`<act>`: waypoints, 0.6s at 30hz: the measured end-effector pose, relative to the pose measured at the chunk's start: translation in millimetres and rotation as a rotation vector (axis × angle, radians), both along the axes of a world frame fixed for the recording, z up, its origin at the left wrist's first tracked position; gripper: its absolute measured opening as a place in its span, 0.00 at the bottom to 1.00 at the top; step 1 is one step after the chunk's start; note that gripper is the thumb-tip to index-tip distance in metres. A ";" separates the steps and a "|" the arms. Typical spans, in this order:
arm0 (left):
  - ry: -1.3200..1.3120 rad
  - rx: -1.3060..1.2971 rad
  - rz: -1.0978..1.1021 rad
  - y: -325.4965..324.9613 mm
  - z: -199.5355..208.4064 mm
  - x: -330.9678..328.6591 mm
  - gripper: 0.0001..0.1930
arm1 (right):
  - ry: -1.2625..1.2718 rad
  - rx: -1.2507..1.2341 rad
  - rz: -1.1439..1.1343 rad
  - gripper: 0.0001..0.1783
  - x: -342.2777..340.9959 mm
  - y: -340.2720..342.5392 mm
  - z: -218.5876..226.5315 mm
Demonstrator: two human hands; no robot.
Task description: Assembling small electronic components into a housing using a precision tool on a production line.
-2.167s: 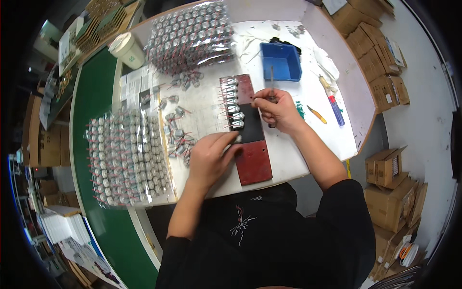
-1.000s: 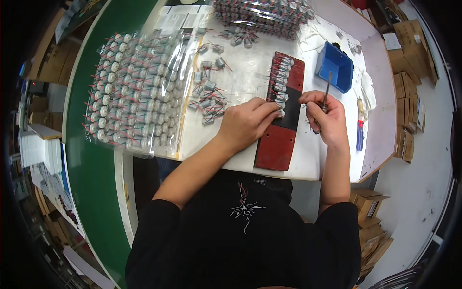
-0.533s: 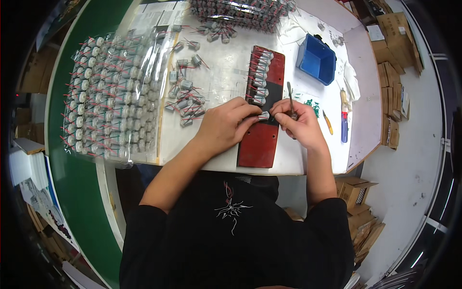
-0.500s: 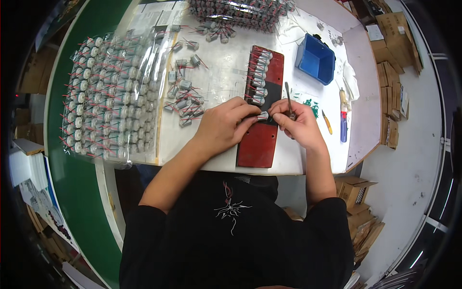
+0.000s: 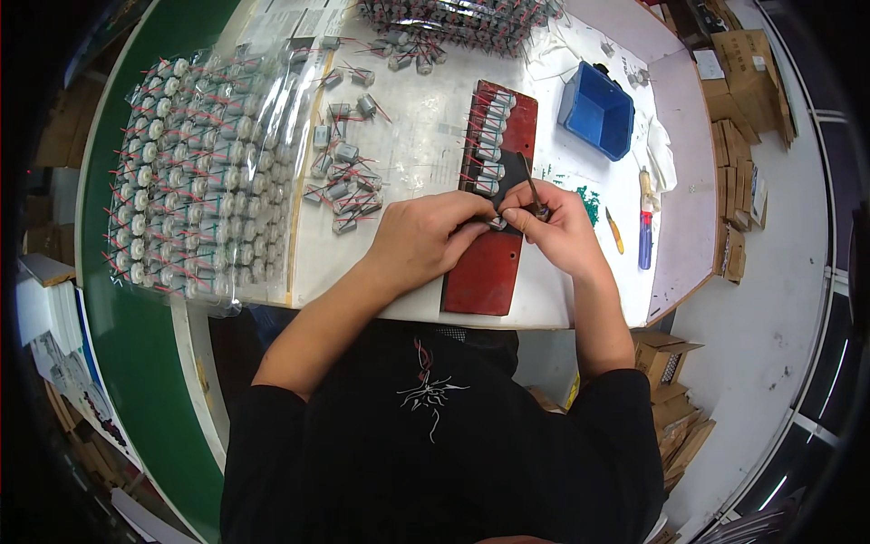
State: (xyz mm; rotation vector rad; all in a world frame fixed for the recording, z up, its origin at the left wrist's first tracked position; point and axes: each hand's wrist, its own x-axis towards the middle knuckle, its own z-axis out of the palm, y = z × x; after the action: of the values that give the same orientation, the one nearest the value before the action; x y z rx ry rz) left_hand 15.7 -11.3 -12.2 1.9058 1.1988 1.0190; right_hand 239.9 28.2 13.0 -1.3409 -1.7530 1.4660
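Observation:
A red board with a black middle part lies in front of me, with a row of small motors with red wires along its left side. My left hand is closed on a small silver motor over the black part; fingers hide most of it. My right hand meets it from the right, thumb and forefinger pinched at the motor's end. Through the right fingers passes a slim dark metal tool, its thin end pointing up; its exact kind is unclear. Whatever lies between the right fingertips is too small to make out.
Loose motors lie left of the board, beside plastic-wrapped rows of motors. More packed motors stand at the back. Rightward are a blue bin, green bits, a yellow knife and a screwdriver.
My right hand has shifted slightly left, closer to my left fingers, and the tool tilts further left. The motor is more covered now. The view has shifted slightly.

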 end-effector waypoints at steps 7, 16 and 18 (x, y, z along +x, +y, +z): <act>0.008 0.010 0.005 -1.0 0.5 -0.1 0.08 | 0.014 -0.059 0.001 0.06 0.9 -2.4 3.7; -0.040 -0.026 0.024 -0.6 -1.7 1.7 0.08 | -0.025 0.000 -0.056 0.04 -2.4 -11.0 -3.4; -0.040 -0.023 0.026 -1.0 -1.8 2.2 0.08 | -0.014 -0.003 -0.067 0.04 -3.4 -12.3 -3.6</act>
State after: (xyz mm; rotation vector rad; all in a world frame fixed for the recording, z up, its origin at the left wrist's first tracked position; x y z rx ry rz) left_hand 17.9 -12.3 -14.0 1.8475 1.2106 1.0485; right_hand 236.5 15.9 9.4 -1.4006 -1.6982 1.4263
